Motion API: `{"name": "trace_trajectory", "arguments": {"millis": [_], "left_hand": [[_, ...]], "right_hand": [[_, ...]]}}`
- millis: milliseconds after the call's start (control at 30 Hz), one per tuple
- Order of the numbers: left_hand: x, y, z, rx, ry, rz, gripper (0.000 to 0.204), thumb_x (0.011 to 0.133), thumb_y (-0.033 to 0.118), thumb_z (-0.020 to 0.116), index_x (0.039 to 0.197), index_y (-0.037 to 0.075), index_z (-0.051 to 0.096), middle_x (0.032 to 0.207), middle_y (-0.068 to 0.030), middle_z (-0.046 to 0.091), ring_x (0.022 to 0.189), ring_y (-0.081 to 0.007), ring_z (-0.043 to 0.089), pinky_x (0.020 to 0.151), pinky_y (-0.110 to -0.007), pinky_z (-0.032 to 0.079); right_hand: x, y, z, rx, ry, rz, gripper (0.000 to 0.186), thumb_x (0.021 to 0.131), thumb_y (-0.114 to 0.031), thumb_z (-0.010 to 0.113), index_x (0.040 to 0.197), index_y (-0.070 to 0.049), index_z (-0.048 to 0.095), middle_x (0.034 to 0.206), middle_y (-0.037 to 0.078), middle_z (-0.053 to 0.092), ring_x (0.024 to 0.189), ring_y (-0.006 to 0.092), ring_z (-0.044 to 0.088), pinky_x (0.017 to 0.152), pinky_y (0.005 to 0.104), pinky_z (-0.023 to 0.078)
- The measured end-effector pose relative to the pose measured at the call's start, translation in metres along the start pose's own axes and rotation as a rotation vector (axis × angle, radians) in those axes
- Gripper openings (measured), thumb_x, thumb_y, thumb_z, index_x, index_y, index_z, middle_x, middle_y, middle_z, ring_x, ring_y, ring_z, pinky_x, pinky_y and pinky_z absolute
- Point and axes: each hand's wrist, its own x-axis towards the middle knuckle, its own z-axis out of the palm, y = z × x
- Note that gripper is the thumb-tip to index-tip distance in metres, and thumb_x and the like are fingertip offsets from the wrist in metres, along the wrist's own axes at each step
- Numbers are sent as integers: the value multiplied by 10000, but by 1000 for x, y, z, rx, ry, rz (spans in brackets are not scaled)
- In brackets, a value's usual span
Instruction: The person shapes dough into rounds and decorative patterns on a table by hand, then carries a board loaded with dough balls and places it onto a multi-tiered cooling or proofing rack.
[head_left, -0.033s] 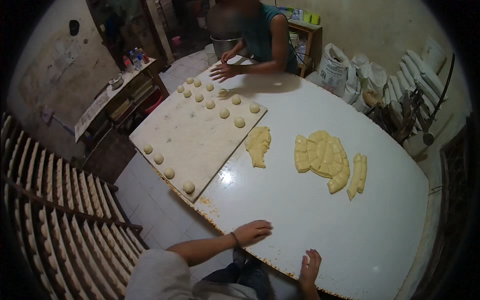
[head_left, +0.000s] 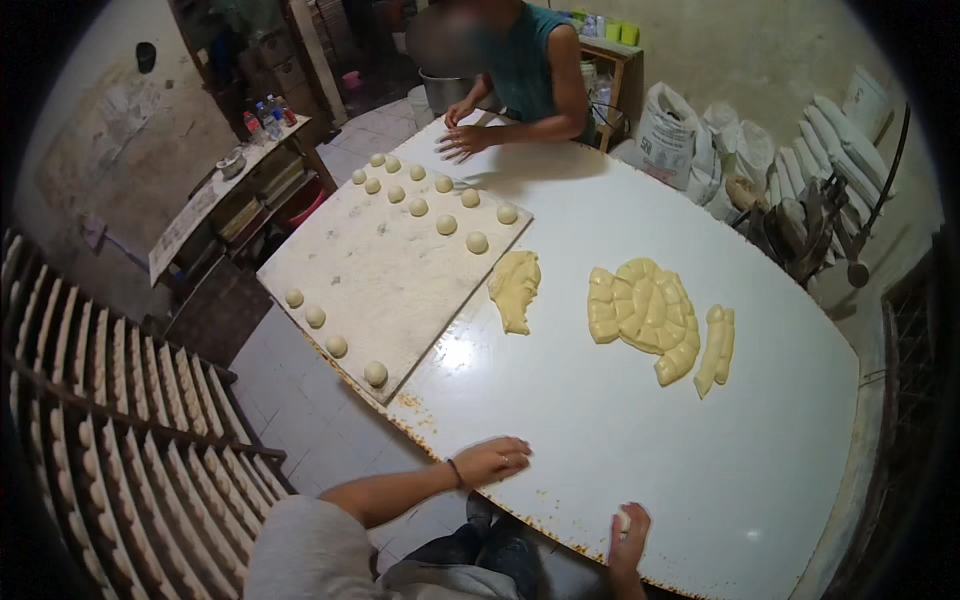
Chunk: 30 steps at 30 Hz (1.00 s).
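Observation:
My left hand is palm down near the table's front edge, fingers together and curved to the tabletop. Whatever lies beneath the palm is hidden. To its right my right hand curls around a pale dough ball, only partly visible between thumb and fingers. Beyond my hands lie a torn flat piece of yellow dough, a cluster of cut dough pieces and a short dough strip. Round dough balls sit on a floured board at left, several along its far side and several along its near edge.
Across the white table a person in a sleeveless green top holds both hands over the far edge. A rack of filled trays stands at left. Sacks lean by the right wall; a side bench carries bottles.
My left hand has shifted slightly left. My right hand has turned, so the dough ball in it now shows. The other person's hands have moved off a dough ball at the board's far side.

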Motion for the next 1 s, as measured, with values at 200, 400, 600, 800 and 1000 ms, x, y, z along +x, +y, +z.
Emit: {"name": "trace_trajectory", "arguments": {"millis": [200,400,600,800,1000], "left_hand": [[86,53,9,27,315,-200,151,995,115,687,1104,11,702,1192,-167,699,1226,-343,645,1095,-443,521],[55,25,-32,36,154,-385,162,1004,152,697,1115,33,696,1237,-142,682,1247,-339,634,1081,-421,522],[31,29,-16,23,139,-253,210,1028,189,652,1159,29,689,1273,-129,673,1350,-320,570,1178,-448,450],[3,3,-10,19,222,-230,219,1021,167,631,1193,34,657,1304,-142,651,1318,-335,566,1151,-433,459],[-24,9,-78,-1074,82,-900,298,1017,102,697,1305,39,658,1239,-81,688,1135,-210,662,1027,-375,533]], "right_hand": [[54,-64,7,36,83,53,349,1007,-71,688,1343,-14,616,1392,190,593,1388,379,511,1169,492,419],[89,-65,-21,101,126,94,309,1032,-90,659,1328,-9,622,1436,210,560,1407,398,495,1202,499,385],[32,-17,-3,37,-28,133,284,1050,-64,608,1312,45,601,1434,251,534,1414,409,476,1189,498,391],[81,-130,29,46,246,208,313,1080,-74,553,1354,76,541,1399,247,531,1319,408,520,1165,492,403],[6,-4,14,184,192,646,265,1069,-180,610,1289,-35,638,1103,106,634,974,249,586,891,389,525]]}}
